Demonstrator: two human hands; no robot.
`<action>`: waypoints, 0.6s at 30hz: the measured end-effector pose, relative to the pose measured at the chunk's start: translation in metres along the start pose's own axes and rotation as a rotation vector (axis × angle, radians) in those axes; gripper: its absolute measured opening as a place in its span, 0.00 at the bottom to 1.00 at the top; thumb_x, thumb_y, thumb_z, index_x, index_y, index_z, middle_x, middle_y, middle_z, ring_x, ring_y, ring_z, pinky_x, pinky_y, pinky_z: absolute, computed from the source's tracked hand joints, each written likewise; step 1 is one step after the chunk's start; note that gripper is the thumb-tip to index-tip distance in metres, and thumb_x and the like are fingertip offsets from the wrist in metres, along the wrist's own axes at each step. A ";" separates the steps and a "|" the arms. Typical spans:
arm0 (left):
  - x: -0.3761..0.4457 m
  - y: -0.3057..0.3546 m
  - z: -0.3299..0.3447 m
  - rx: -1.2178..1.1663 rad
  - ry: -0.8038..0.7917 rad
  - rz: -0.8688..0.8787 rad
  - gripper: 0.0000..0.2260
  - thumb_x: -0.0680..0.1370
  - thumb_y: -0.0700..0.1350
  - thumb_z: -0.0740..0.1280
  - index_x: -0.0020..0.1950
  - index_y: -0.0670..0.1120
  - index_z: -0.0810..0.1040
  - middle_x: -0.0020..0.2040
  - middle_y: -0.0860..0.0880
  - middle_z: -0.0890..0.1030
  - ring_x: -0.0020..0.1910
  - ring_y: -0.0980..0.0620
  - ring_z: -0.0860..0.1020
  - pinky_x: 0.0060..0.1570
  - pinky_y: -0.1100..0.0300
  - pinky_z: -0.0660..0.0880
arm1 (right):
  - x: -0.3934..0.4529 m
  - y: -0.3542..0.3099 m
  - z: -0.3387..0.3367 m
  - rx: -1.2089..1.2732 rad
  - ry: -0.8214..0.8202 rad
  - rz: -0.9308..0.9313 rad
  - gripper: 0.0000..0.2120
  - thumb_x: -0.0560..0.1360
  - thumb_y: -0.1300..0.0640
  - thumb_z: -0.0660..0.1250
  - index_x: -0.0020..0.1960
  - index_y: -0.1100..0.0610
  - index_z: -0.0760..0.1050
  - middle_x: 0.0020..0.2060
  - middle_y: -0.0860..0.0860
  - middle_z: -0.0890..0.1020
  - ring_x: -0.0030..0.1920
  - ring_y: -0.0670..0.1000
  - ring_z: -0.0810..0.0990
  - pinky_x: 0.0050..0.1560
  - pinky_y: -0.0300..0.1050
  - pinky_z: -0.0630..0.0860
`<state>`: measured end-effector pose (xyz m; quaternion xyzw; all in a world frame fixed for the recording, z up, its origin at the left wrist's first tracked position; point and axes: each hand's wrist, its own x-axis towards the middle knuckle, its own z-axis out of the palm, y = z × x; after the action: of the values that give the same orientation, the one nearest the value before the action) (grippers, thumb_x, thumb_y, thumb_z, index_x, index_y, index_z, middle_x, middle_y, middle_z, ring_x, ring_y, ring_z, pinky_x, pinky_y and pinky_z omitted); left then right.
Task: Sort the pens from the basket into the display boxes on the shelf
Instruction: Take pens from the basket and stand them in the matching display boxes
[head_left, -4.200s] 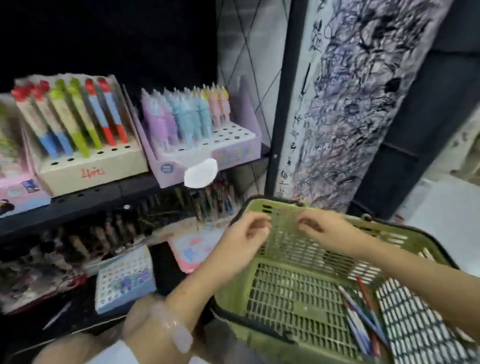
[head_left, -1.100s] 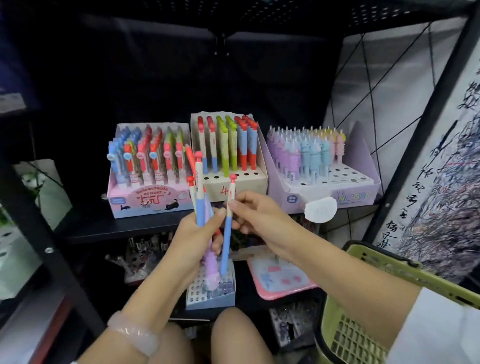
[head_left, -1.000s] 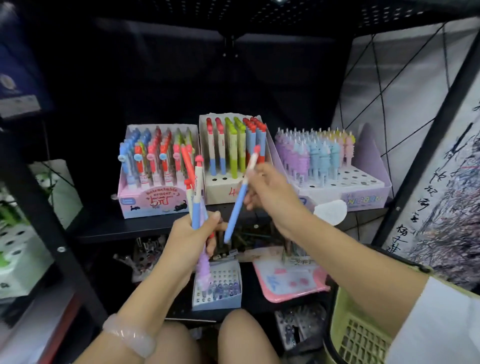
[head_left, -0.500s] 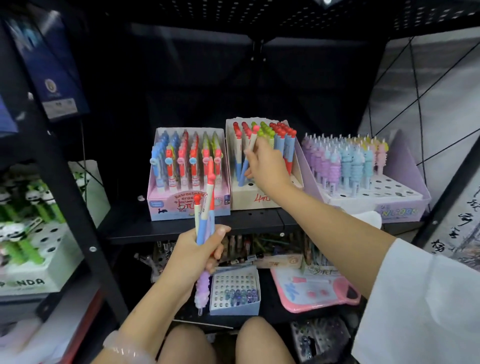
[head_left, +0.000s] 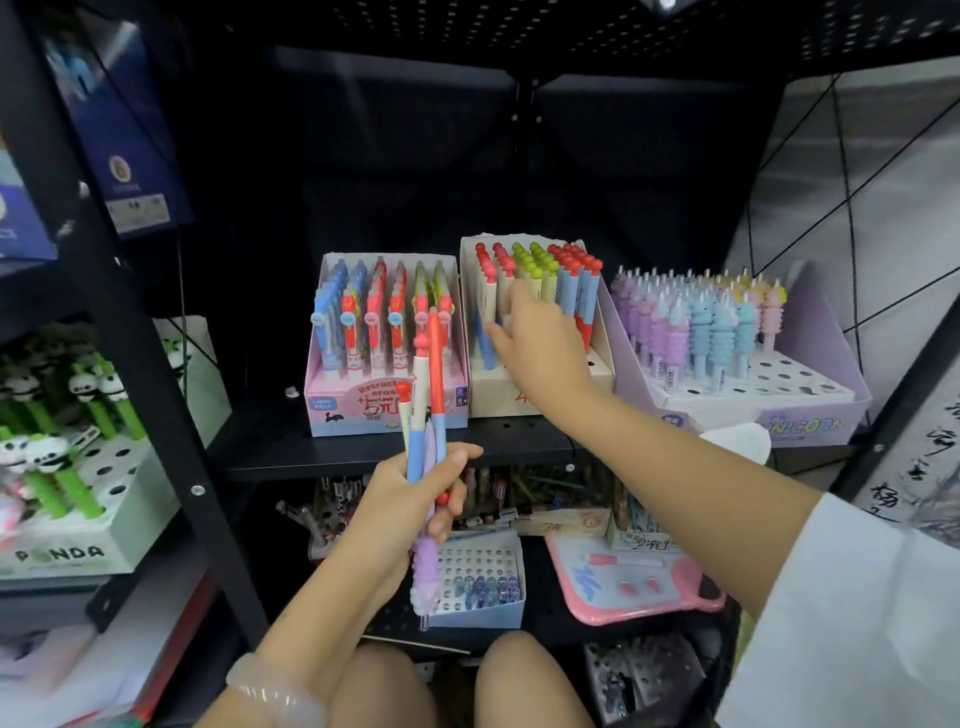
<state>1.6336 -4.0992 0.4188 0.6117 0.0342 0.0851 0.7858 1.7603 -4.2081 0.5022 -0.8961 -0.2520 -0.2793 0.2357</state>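
Observation:
My left hand is shut on a bundle of pens, red and blue ones pointing up and a purple ribbed one hanging below the fist. It hovers in front of the pink display box. My right hand reaches into the beige middle display box. Its fingers are spread beside a white and blue pen that stands in the box's left row. The purple unicorn box stands to the right. The basket is out of view.
A black shelf post rises at left, with a panda pen box beyond it. Below the shelf board lie a small white box and a pink board. My knees are at the bottom.
My right hand carried one white and blue pen from the bundle up to the beige box, and its fingers have now spread beside it. The view has shifted off the basket.

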 end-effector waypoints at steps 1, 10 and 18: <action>0.001 0.000 0.000 -0.015 -0.004 -0.003 0.07 0.75 0.44 0.66 0.45 0.45 0.83 0.25 0.48 0.72 0.19 0.56 0.63 0.20 0.65 0.64 | -0.007 0.000 -0.005 0.022 0.069 -0.147 0.09 0.77 0.58 0.63 0.55 0.62 0.71 0.40 0.55 0.78 0.37 0.55 0.78 0.31 0.43 0.66; 0.003 0.001 0.023 -0.052 -0.160 -0.035 0.17 0.69 0.52 0.67 0.53 0.43 0.80 0.27 0.47 0.75 0.19 0.57 0.62 0.20 0.66 0.64 | -0.043 0.023 -0.010 -0.058 0.078 -0.684 0.13 0.67 0.68 0.73 0.51 0.63 0.80 0.41 0.58 0.80 0.37 0.56 0.79 0.25 0.49 0.76; 0.010 0.004 0.030 -0.049 -0.013 -0.018 0.15 0.73 0.54 0.62 0.44 0.41 0.70 0.28 0.50 0.74 0.20 0.57 0.64 0.20 0.66 0.65 | -0.027 0.063 -0.039 -0.016 0.061 -0.308 0.02 0.77 0.61 0.64 0.47 0.59 0.73 0.39 0.53 0.78 0.39 0.54 0.77 0.33 0.45 0.72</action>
<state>1.6476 -4.1251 0.4306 0.5926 0.0324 0.0748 0.8014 1.7629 -4.2867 0.4956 -0.8397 -0.3769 -0.3415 0.1903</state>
